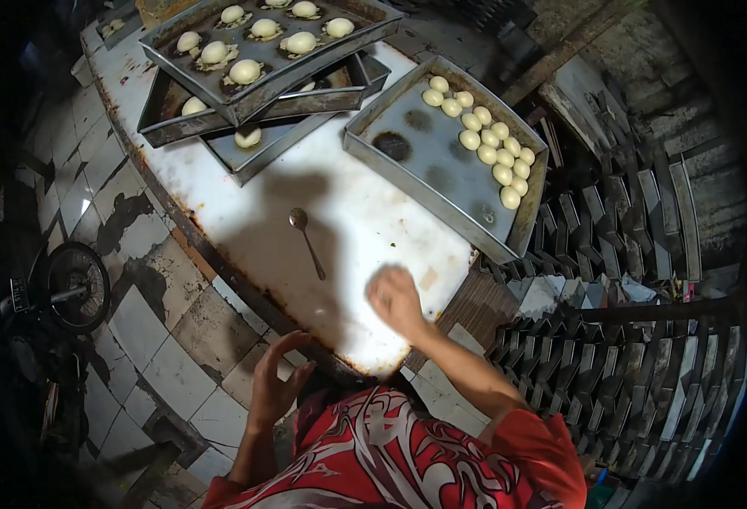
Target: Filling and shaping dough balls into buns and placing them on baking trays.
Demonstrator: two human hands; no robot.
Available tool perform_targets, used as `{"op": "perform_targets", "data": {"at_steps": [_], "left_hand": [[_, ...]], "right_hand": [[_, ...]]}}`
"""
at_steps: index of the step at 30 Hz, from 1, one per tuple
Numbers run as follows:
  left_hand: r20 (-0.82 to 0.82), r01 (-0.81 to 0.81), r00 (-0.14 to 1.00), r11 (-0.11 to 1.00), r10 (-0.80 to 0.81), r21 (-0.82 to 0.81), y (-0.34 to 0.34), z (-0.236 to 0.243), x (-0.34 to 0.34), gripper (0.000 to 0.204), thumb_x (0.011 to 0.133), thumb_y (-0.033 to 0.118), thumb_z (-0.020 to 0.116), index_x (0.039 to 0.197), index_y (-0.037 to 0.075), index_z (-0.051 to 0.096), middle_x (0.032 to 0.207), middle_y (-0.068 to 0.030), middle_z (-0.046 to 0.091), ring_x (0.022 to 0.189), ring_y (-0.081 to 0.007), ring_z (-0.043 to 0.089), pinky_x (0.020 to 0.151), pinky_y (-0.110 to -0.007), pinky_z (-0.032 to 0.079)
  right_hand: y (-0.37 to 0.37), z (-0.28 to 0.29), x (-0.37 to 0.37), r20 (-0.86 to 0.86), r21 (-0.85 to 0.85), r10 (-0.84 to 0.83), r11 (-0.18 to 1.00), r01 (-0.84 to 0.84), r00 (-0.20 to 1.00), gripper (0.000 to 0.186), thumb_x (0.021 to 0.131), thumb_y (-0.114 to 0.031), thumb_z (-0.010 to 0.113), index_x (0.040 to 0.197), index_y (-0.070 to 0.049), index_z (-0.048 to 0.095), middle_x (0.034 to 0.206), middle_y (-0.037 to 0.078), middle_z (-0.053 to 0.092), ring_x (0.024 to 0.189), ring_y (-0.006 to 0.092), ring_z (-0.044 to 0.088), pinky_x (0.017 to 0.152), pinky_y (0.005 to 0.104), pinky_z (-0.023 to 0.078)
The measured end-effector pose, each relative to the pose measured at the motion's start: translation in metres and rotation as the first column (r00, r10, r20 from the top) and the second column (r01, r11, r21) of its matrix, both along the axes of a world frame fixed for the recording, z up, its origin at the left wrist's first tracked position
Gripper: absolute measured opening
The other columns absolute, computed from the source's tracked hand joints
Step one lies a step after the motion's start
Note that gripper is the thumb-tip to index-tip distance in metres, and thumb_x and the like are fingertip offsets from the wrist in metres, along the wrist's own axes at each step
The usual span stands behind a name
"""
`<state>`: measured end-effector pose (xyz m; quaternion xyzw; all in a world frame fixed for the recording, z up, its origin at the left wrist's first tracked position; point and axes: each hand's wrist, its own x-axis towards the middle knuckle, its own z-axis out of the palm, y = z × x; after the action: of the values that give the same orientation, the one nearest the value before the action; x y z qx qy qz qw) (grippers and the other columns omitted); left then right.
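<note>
Over the near right part of a white tabletop (365, 216) is my right hand (394, 299), curled and smeared by motion. Its fingers are too blurred to show whether anything is in them. Just off the table's near edge, my left hand (278, 377) hangs with fingers bent and apart, holding nothing. A metal spoon (310, 246) lies on the tabletop between the hands and the trays. To the right, a deep metal tray (424, 182) holds pale yellow dough balls (488, 155) grouped along its right side. Small crumbs dot the surface near my right hand.
Stacked metal trays (246, 109) at the far left hold spaced pale balls with flaky bits under some. Many dark metal pans (619, 373) fill the right side. A wheel (76, 287) stands on the cracked tile floor (170, 339) to the left. The table edge is rusty.
</note>
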<state>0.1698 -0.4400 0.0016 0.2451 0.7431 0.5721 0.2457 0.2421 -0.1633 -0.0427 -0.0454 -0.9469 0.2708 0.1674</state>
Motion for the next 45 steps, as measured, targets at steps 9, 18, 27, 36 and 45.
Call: {"op": "perform_targets", "data": {"at_steps": [9,18,27,36,45], "left_hand": [[-0.425,0.282,0.872,0.959,-0.244,0.029,0.099,0.057,0.029,0.035,0.067,0.005,0.072,0.099,0.005,0.059,0.102,-0.0109,0.063,0.098,-0.0301,0.059,0.092,-0.042,0.043],[-0.828,0.868,0.174,0.479,-0.534,-0.127,0.421,0.182,0.169,0.042,0.060,0.010,0.076,0.097,-0.001,0.062,0.112,-0.0146,0.057,0.108,-0.0304,0.053,0.094,-0.043,0.040],[-0.985,0.866,-0.106,0.499,0.139,-0.023,0.859,0.317,0.407,0.053,0.088,0.042,0.050,0.121,0.000,0.048,0.125,-0.0214,0.048,0.123,-0.0366,0.040,0.103,-0.048,0.030],[-0.955,0.802,-0.013,0.573,0.296,0.167,0.883,0.320,0.387,0.048,0.080,0.053,0.056,0.075,0.005,0.057,0.077,-0.0113,0.060,0.079,-0.0285,0.058,0.070,-0.039,0.048],[-0.702,0.521,-0.318,0.736,0.637,0.432,0.604,0.454,0.184,0.028,0.083,0.033,0.061,0.075,0.006,0.057,0.062,-0.0073,0.053,0.061,-0.0237,0.056,0.051,-0.036,0.046]], "right_hand": [[0.030,0.006,0.072,0.054,0.392,0.035,0.919,-0.054,0.998,0.020,0.073,-0.022,0.058,0.087,-0.008,0.057,0.091,0.010,0.054,0.090,0.0274,0.050,0.076,0.0402,0.043],[0.215,-0.012,0.283,-0.026,-0.976,0.552,0.166,-0.141,0.833,0.028,0.080,-0.024,0.057,0.102,-0.006,0.058,0.106,0.009,0.057,0.098,0.0254,0.054,0.083,0.0352,0.042],[0.126,-0.252,0.612,0.626,-0.774,-0.476,-0.280,0.568,0.618,0.039,0.089,-0.036,0.054,0.112,-0.006,0.059,0.100,0.006,0.063,0.089,0.0195,0.057,0.077,0.0347,0.046],[0.084,-0.256,0.676,0.861,-0.505,-0.411,-0.763,0.403,0.300,0.034,0.085,-0.033,0.056,0.108,-0.007,0.059,0.095,0.007,0.063,0.084,0.0221,0.058,0.073,0.0357,0.047],[0.136,-0.248,0.615,0.742,-0.643,-0.536,-0.400,0.653,0.402,0.029,0.085,-0.029,0.054,0.103,-0.008,0.060,0.091,0.008,0.063,0.080,0.0231,0.059,0.069,0.0363,0.048]]}}
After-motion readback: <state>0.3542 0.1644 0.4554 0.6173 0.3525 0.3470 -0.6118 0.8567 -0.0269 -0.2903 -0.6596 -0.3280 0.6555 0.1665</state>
